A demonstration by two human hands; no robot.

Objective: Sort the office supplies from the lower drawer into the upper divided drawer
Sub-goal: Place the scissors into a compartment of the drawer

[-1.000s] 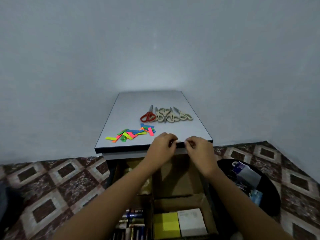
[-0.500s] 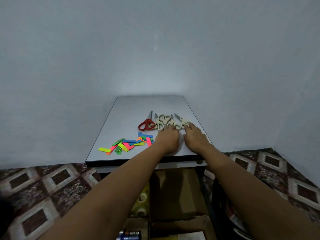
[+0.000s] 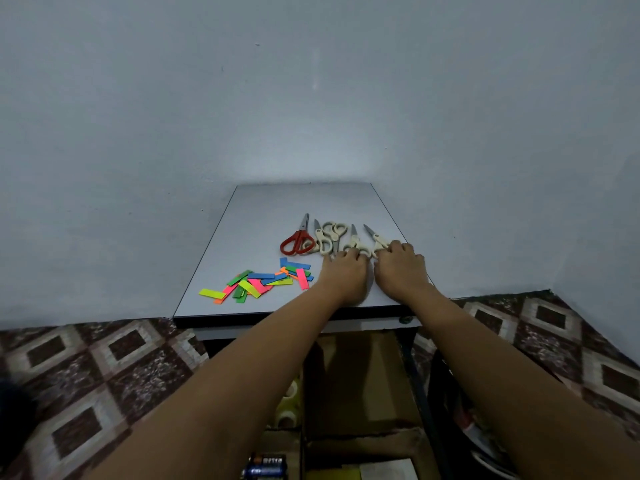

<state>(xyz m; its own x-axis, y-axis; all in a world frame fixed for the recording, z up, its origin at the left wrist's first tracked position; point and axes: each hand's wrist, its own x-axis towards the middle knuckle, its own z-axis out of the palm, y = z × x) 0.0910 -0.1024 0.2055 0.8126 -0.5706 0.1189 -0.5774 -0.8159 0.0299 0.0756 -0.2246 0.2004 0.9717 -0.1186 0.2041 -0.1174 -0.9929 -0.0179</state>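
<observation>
Left hand (image 3: 346, 277), right hand (image 3: 401, 270) over cream scissors (image 3: 380, 241), handles partly hidden, grips unclear

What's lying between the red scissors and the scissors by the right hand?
Cream-handled scissors lie there in a row on the tabletop; the left hand touches one. The head view shows it.

1. The flat grey table (image 3: 277, 216) stands against the wall.
2. The red-handled steel scissors (image 3: 297, 242) lie on its right half, with four cream-handled scissors (image 3: 323, 242) in a row just to their right.
3. The heap of bright paper strips (image 3: 256, 282) lies nearer the front edge, left of both hands.
4. The left hand (image 3: 346, 275) and the right hand (image 3: 401, 268) rest side by side on the table, fingers on the two rightmost scissors.
5. The cardboard-divided drawer (image 3: 360, 438) stands open below the table's front edge.
</observation>
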